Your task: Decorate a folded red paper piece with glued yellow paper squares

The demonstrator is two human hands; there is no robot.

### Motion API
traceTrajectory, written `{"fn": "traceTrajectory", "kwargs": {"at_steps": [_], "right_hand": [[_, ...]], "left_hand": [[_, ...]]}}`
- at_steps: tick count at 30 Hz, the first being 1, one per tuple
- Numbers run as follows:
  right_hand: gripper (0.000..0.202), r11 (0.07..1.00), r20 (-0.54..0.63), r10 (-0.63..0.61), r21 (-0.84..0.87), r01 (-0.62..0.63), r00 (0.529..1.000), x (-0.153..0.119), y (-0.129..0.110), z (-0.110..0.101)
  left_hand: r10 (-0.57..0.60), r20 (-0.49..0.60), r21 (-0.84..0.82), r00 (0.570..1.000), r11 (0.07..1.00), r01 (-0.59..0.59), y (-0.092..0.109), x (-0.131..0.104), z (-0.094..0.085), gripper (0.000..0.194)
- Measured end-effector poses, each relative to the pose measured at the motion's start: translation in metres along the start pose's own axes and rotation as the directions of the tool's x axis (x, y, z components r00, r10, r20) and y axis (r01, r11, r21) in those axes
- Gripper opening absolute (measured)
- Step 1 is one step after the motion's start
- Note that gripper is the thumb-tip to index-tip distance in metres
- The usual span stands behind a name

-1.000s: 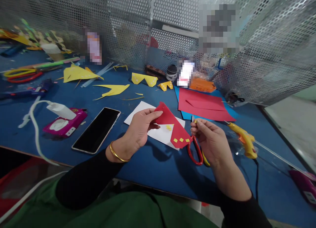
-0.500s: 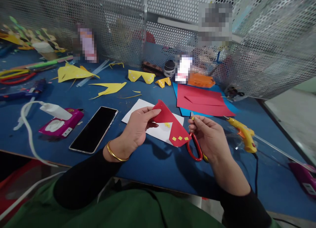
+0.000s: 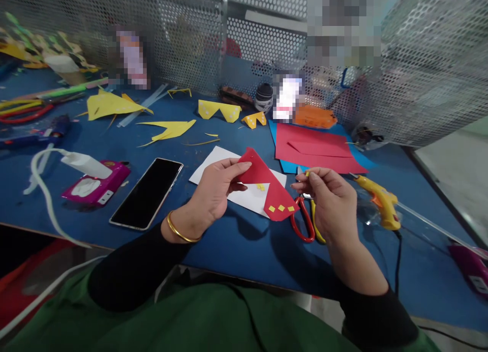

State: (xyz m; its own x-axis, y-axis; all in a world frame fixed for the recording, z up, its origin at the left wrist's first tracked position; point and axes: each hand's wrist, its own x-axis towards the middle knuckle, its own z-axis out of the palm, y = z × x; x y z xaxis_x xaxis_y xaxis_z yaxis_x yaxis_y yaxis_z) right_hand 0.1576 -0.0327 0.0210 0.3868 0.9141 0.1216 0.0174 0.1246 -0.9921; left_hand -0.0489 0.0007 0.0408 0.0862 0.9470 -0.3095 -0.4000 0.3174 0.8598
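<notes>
Since half a second ago, the right hand point(image 3: 335, 204) has edged up and away from the scissors point(image 3: 308, 220), and I now see more of them; the left hand point(image 3: 213, 192) keeps its hold. Its grip is clamped on the red paper piece point(image 3: 276, 193), thumb on top, the fingers underneath partly hidden from me. That piece hangs over the white sheet point(image 3: 208, 161), three yellow squares point(image 3: 281, 208) in a row along its lower edge. Small yellow bits point(image 3: 261, 187) show against the sheet, overlapping, so I can't count them. The right grip is pinched together on a tiny yellow scrap point(image 3: 307, 174), mostly covered by the fingertips. Those fingers hide part of the scissors' blades, and I can't tell whether the hand touches them. Pixel blocks mask the bright screen point(image 3: 287, 97) at the back of the worktop point(image 3: 229, 250) and a patch at upper right point(image 3: 343, 26). A blue tool point(image 3: 38, 136) is cut off at the left edge, a purple power strip point(image 3: 470, 270) at the right.
</notes>
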Motion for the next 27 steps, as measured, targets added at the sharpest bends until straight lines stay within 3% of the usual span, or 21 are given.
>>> {"fn": "traceTrajectory", "kwargs": {"at_steps": [4,11,27], "right_hand": [[0.013,0.990,0.004,-0.082,-0.112,0.081,0.997,-0.0006,-0.0004,-0.0016],[0.010,0.991,0.001,-0.097,-0.090,0.097,0.995,0.0014,0.0013,-0.0042],[0.013,0.998,-0.006,0.050,0.027,-0.049,0.999,0.0022,-0.0058,-0.0056]], "left_hand": [[-0.007,0.004,0.004,1.000,1.000,0.007,-0.0002,-0.0002,0.0000,0.015],[-0.007,0.003,0.016,1.000,1.000,0.007,-0.0015,-0.0003,0.0001,0.015],[-0.001,0.008,0.027,1.000,1.000,0.001,-0.0038,0.0011,0.0001,0.015]]}}
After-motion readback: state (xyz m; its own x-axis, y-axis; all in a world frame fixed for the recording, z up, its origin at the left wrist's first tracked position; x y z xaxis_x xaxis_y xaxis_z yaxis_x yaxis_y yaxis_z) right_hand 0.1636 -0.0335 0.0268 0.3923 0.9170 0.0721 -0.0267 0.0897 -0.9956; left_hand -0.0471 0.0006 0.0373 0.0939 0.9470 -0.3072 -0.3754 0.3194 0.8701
